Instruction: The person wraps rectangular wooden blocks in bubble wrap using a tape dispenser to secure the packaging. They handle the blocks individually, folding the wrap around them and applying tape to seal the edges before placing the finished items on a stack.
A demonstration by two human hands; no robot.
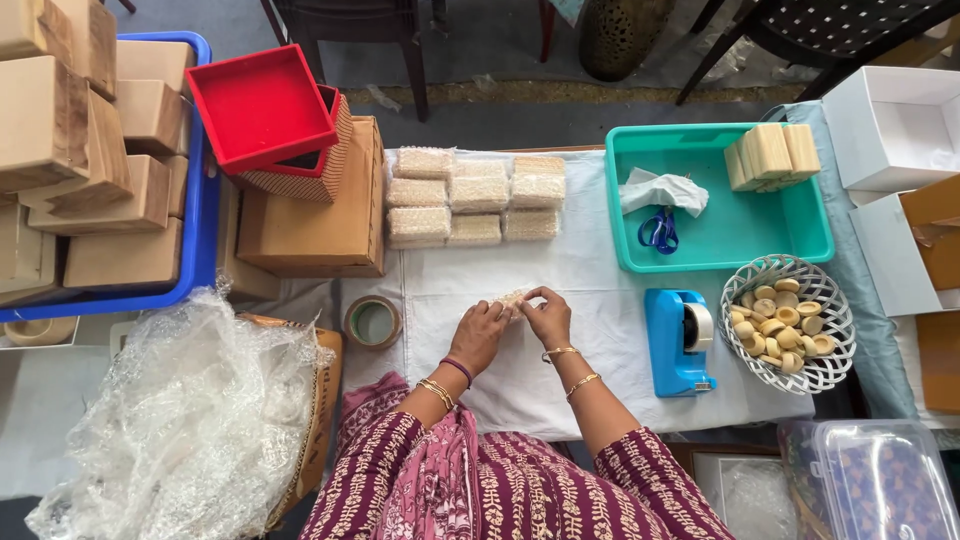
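Head view looks straight down on a bench (600,270) draped in white cloth. Both hands meet over the cloth, just left of the blue tape dispenser (681,342). Left hand (481,333) and right hand (548,316) pinch one small bubble-wrapped packet (513,298) between fingertips, each grip narrow and closed on it, the packet mostly hidden by the fingers. Beyond the hands, up-left of the dispenser, wrapped packets (475,196) lie in neat rows. Above the dispenser sits a teal tray (780,235) holding scissors (658,231) and wooden pieces (772,155). Right of the dispenser, touching close, stands a white basket (835,330) of round wooden rings (780,325). A tape roll (373,322) lies well left.
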